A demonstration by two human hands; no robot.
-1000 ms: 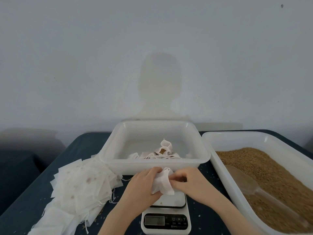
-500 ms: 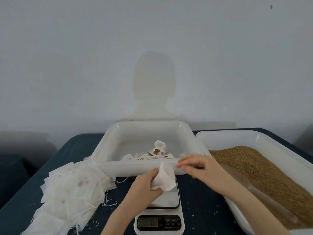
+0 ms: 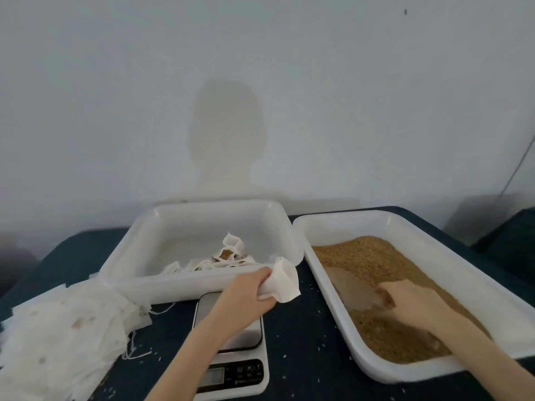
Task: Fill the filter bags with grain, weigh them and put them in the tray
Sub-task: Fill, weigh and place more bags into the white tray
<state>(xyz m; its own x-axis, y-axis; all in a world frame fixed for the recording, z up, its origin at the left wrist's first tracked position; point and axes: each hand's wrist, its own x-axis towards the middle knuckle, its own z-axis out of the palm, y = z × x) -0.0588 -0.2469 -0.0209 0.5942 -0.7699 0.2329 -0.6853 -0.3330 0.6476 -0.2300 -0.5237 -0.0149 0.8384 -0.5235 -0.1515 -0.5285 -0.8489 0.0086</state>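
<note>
White filter paper sits bunched in my left hand (image 3: 246, 293): the fingers are curled around one empty filter bag (image 3: 282, 280), whose open mouth faces right, toward the grain. I hold it above the dark tabletop, just in front of the near right corner of the tray (image 3: 202, 215) and just beyond the far edge of the scale (image 3: 231, 351).

My right hand (image 3: 411, 299) is down in the grain bin (image 3: 434, 241), which fills the right side of the tabletop. Its fingers are curled over the translucent scoop (image 3: 351, 287) lying half buried in the brown grain (image 3: 367, 256); I cannot tell how firmly they grip it. The scoop's long axis runs from my hand away toward the far left of the bin, its bowl pointing away from me.

As I judge it, the next move turns on this: the bag's mouth lies to the left of the scoop, across the bin's left wall, so the right hand must lift and swing left while the left hand keeps the mouth open.

Several filled bags (image 3: 223, 257) lie in the tray near its front wall. A pile of empty bags (image 3: 66, 334) rests at the tabletop's near left edge.
</note>
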